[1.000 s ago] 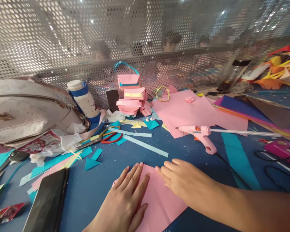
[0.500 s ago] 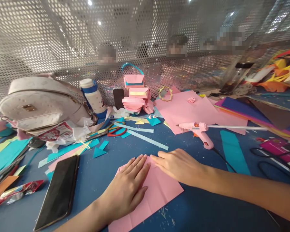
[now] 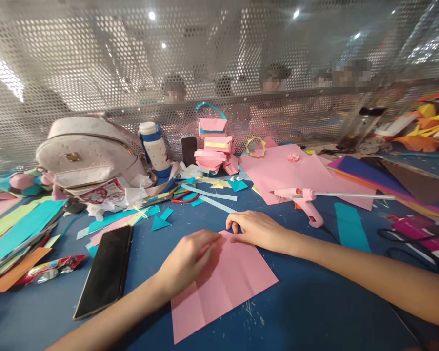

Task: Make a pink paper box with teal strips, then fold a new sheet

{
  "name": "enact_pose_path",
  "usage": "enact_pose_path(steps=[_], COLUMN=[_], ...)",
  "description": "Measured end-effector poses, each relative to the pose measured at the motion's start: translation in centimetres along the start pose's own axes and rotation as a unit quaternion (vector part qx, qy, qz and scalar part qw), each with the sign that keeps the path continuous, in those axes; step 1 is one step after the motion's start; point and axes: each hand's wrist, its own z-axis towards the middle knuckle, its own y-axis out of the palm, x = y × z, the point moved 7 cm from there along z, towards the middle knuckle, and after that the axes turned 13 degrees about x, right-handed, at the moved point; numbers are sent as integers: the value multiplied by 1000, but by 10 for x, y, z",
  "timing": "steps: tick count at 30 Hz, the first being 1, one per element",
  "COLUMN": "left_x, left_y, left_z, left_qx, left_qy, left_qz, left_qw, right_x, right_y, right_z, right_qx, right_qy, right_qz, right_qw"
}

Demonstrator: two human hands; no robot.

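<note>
A creased sheet of pink paper point(image 3: 229, 282) lies at a slant on the blue table, its far corner between my two hands. My left hand point(image 3: 192, 253) hovers over or rests on the paper's left side. Motion smears its fingers, which point to the far corner. Curled at that same corner, my right hand point(image 3: 258, 231) has its thumb and fingers closed on the paper's edge. Just beyond the right hand lie pale blue paper strips point(image 3: 215, 202). To its right rests a pink glue gun point(image 3: 303, 200) with a long glue stick in its back.
A black phone point(image 3: 104, 273) lies left of my left arm. Behind are a white backpack point(image 3: 88, 151), a bottle point(image 3: 155, 151), red-handled scissors point(image 3: 186, 197) and stacked pink paper boxes point(image 3: 214, 146). Large pink sheets point(image 3: 281, 168) lie behind the glue gun. A magenta power strip point(image 3: 424, 234) sits right.
My left hand has lifted from lying flat and drawn its fingers together. My right hand's fingers have curled at the far corner. The view has shifted slightly left.
</note>
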Motion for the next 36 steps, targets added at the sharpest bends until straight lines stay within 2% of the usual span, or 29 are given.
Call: enact_pose_path(steps=[4,7,9,13,18,20,22,24,25,27,32,36], left_x=[-33,-53,-58,-56,-52,-49,-47,-45,-45,-43,-36,-36], left_y=[-25,-37,-39,-34,-35,-31,-24,-21,-21,-22,-21,-24], left_z=[9,2,-6,-22,-26,-27,-30,-32,-32,-31,-26,-25], left_qx=[9,7,-6,-27,15,3,-15,-13,-8,-2,-36,-12], left_qy=[-80,-125,-140,-161,-201,-233,-284,-319,-325,-319,-301,-284], left_qz=[49,66,59,27,-59,-147,-245,-299,-306,-307,-316,-286], left_qw=[996,990,988,986,978,961,927,899,895,897,899,915], right_x=[-6,-9,-11,-15,-12,-8,-4,-3,-3,-5,-18,-7], right_y=[1,-1,-3,-7,-10,-12,-15,-17,-18,-20,-19,-8], right_z=[11,14,14,14,12,9,5,1,0,-2,-1,5], right_qx=[-73,-94,-99,-96,-95,-86,-74,-72,-73,-73,-79,-44], right_qy=[6,5,4,-10,-24,-16,-1,12,18,30,29,59], right_qz=[-11,-10,-1,57,148,190,247,288,294,298,363,365], right_qw=[997,996,995,994,984,978,966,955,953,951,928,928])
